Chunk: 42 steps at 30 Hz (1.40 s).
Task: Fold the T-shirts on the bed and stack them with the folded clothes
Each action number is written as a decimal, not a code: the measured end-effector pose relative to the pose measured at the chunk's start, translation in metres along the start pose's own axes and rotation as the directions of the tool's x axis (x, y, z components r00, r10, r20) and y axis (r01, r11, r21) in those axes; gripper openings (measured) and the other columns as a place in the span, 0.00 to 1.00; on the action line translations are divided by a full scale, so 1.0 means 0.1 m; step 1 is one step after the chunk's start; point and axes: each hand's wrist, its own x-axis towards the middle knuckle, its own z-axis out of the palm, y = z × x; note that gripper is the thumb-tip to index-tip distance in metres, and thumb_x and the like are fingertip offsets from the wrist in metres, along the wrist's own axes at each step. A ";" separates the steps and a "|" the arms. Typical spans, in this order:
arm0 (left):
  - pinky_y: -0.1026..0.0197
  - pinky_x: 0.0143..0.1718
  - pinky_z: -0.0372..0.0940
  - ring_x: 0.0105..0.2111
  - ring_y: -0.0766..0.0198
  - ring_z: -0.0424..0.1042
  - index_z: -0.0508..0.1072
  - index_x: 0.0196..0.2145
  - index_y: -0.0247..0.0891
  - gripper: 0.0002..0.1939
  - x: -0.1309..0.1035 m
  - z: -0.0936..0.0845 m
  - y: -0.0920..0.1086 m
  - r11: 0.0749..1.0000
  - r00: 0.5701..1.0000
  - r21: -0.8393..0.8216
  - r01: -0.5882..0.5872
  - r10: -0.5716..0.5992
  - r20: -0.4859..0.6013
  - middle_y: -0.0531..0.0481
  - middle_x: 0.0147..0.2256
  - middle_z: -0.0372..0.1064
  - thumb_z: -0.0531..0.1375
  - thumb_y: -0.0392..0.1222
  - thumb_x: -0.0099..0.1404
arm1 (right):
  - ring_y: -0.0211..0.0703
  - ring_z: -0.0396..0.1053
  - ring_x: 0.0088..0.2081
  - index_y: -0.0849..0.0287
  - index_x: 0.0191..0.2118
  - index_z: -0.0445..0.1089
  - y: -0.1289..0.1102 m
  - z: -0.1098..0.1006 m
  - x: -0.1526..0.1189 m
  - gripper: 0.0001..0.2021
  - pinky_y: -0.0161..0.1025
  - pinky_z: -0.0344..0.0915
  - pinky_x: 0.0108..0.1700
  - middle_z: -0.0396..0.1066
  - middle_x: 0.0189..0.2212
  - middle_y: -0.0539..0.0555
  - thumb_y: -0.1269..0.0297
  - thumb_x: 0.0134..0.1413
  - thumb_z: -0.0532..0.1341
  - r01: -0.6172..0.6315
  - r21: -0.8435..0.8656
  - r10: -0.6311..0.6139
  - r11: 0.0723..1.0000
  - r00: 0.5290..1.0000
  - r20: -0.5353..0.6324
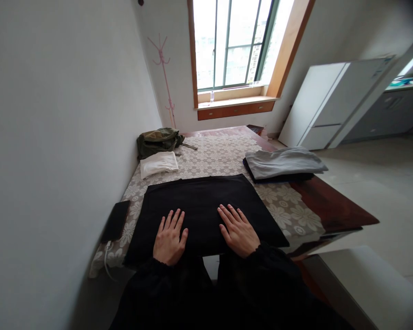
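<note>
A black piece of cloth, perhaps a folded garment (199, 197), lies spread over the near part of the table. My left hand (170, 239) rests flat on its left half, fingers stretched forward and thumb apart. On the right half, my right hand (238, 231) also presses flat, its fingers pointing forward and to the left. Neither hand grips the cloth. Beyond it on the right sits a stack of folded clothes with a grey one (284, 162) on top. A folded white cloth (159, 163) lies beyond the black one on the left.
The table has a floral tablecloth (220, 151). At its left edge, by the wall, a dark phone-like device (116, 222) has a white cable (106, 256) plugged in. A green bag (158, 141) stands at the back left. A pale seat (368, 279) is at the near right.
</note>
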 end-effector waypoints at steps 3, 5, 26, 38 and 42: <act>0.42 0.71 0.52 0.72 0.50 0.52 0.58 0.73 0.43 0.31 -0.06 -0.01 -0.15 0.999 0.999 0.007 0.036 -0.036 -0.002 0.48 0.72 0.53 0.51 0.47 0.75 | 0.54 0.53 0.72 0.57 0.73 0.57 0.15 -0.01 -0.06 0.29 0.55 0.48 0.72 0.55 0.73 0.53 0.62 0.70 0.51 -0.039 -0.044 0.039 0.998 0.999 -0.006; 0.42 0.71 0.52 0.72 0.50 0.53 0.57 0.73 0.42 0.31 -0.11 -0.01 -0.26 0.998 0.998 0.014 0.061 -0.061 -0.010 0.47 0.72 0.53 0.50 0.47 0.75 | 0.53 0.54 0.72 0.58 0.73 0.57 0.27 -0.01 -0.11 0.29 0.54 0.49 0.72 0.55 0.72 0.53 0.62 0.70 0.50 -0.066 -0.060 0.065 0.996 0.998 -0.014; 0.42 0.70 0.54 0.69 0.49 0.60 0.62 0.70 0.38 0.32 -0.54 -0.11 -0.76 0.964 0.956 -0.002 0.265 -0.263 -0.133 0.41 0.68 0.62 0.46 0.53 0.76 | 0.55 0.63 0.67 0.59 0.68 0.65 1.02 -0.01 -0.59 0.26 0.55 0.57 0.70 0.67 0.66 0.59 0.54 0.71 0.50 -0.228 0.081 0.238 0.970 0.960 -0.150; 0.52 0.34 0.73 0.30 0.53 0.77 0.78 0.35 0.41 0.17 -1.46 0.04 -0.53 0.268 0.313 -0.849 0.456 -0.941 -0.129 0.49 0.30 0.77 0.63 0.57 0.56 | 0.45 0.68 0.26 0.57 0.28 0.72 0.67 0.16 -1.52 0.25 0.40 0.67 0.31 0.72 0.23 0.52 0.36 0.55 0.64 -0.509 0.849 0.903 0.142 0.418 0.100; 0.60 0.20 0.64 0.21 0.60 0.70 0.77 0.31 0.39 0.23 -1.43 0.14 -0.60 -0.083 0.236 -0.922 0.378 -0.955 0.182 0.52 0.23 0.73 0.68 0.60 0.46 | 0.40 0.61 0.20 0.56 0.23 0.68 0.72 0.18 -1.41 0.27 0.38 0.59 0.23 0.68 0.17 0.49 0.35 0.53 0.65 -0.420 0.906 0.889 -0.055 0.392 0.236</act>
